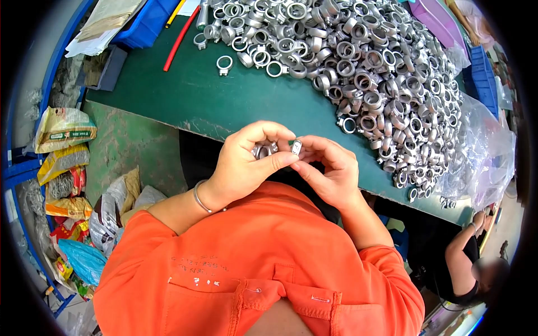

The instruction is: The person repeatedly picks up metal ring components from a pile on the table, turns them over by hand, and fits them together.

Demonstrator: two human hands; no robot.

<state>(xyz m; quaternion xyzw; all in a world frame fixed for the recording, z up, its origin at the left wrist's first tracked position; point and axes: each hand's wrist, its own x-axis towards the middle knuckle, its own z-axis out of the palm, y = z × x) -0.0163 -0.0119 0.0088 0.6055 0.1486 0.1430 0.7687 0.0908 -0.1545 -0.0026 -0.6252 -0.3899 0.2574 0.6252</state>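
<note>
Several silver metal rings (262,150) sit in the curled fingers of my left hand (245,159). Its thumb and forefinger reach toward a small metal piece (296,147) between my two hands. My right hand (333,171) pinches that piece with its thumb and forefinger; the rest of the piece is hidden by the fingers. Both hands are just off the near edge of the green table (185,95). Beyond them lies a large pile of metal rings (364,73), and one loose ring (224,65) lies apart at its left.
A red rod (181,39) and a blue bin (147,27) lie at the upper left. Plastic sheeting (482,151) hangs over the table's right end. Bags (66,131) stack at the left. Another person (462,260) is at the lower right.
</note>
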